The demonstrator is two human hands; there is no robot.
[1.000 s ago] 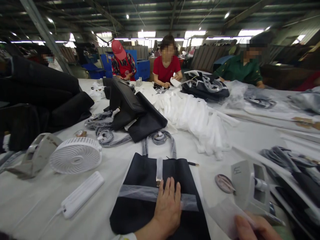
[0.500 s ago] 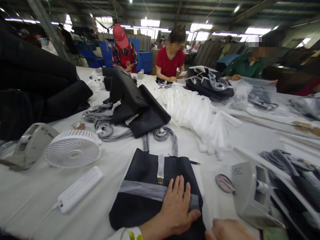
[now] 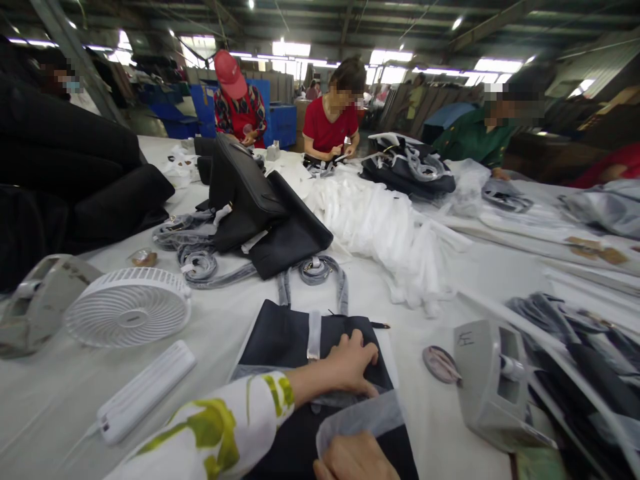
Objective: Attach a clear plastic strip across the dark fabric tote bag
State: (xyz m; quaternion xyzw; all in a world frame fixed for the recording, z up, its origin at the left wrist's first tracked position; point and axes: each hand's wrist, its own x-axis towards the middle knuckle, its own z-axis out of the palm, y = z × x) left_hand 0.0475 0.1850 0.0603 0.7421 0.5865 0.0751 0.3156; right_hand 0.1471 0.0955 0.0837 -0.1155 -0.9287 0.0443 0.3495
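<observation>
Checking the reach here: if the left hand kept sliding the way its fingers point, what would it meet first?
The left hand lies on the dark bag, fingers pointing right and slightly away. Past the bag's edge it would cross bare table, then likely meet the round disc beside the tape dispenser; depth is uncertain.

The left hand (image 3: 350,363) lies on the flat bag (image 3: 280,337), near its far right part. The right hand (image 3: 355,460) is nearer the viewer, just below the left, touching a translucent sheet (image 3: 363,417) lying over the bag. Left of both hands: the power strip (image 3: 143,390), beyond it the fan (image 3: 127,308). Right of them: the tape dispenser (image 3: 493,383). Beyond the hands: piled bags (image 3: 260,207) and white wrapping (image 3: 385,233).
</observation>
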